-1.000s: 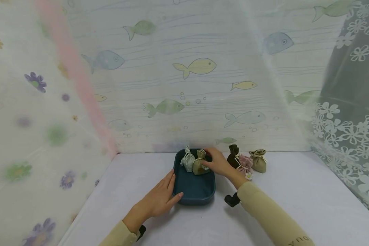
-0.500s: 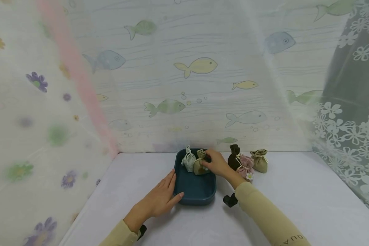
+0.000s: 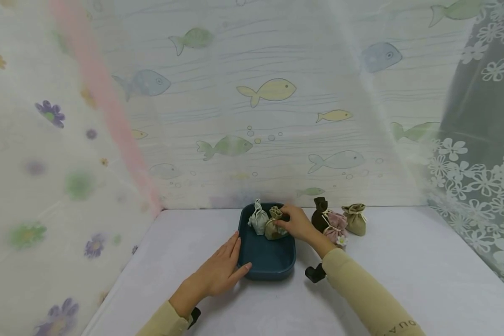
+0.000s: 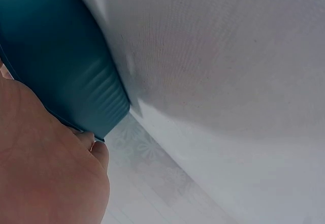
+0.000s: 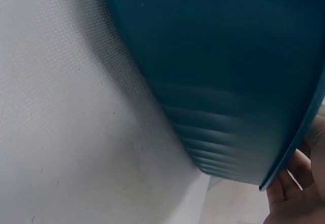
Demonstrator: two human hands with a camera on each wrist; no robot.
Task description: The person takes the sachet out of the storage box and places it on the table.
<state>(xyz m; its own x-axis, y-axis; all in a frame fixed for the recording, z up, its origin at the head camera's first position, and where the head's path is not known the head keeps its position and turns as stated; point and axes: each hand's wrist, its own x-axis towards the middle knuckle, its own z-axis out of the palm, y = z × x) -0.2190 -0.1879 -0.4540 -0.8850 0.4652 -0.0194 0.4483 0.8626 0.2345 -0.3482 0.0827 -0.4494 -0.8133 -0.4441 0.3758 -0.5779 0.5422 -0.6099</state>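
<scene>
A dark blue rectangular dish (image 3: 265, 268) stands on the table in the head view. My left hand (image 3: 218, 270) lies along its left side, fingers straight, the thumb over the near left rim. Inside, at the far end, a pale grey drawstring pouch (image 3: 258, 223) sits beside a khaki drawstring pouch (image 3: 271, 230). My right hand (image 3: 296, 221) reaches over the right rim and holds the khaki pouch between thumb and fingers, covering its right side. Both wrist views show the dish's ribbed outer wall (image 5: 218, 127) with the hand at the rim; the pouches are hidden there.
Right of the dish, a dark brown pouch (image 3: 319, 218), a pink pouch (image 3: 336, 225) with a white flower, and another khaki pouch (image 3: 354, 219) stand close together. The white tabletop (image 3: 172, 242) ends at a fish-printed curtain (image 3: 235, 182). Flowered sheer cloth hangs on the right.
The khaki pouch in the dish has tipped slightly, its top a little lower and further right, with my right hand still on it. The left hand keeps its place on the dish.
</scene>
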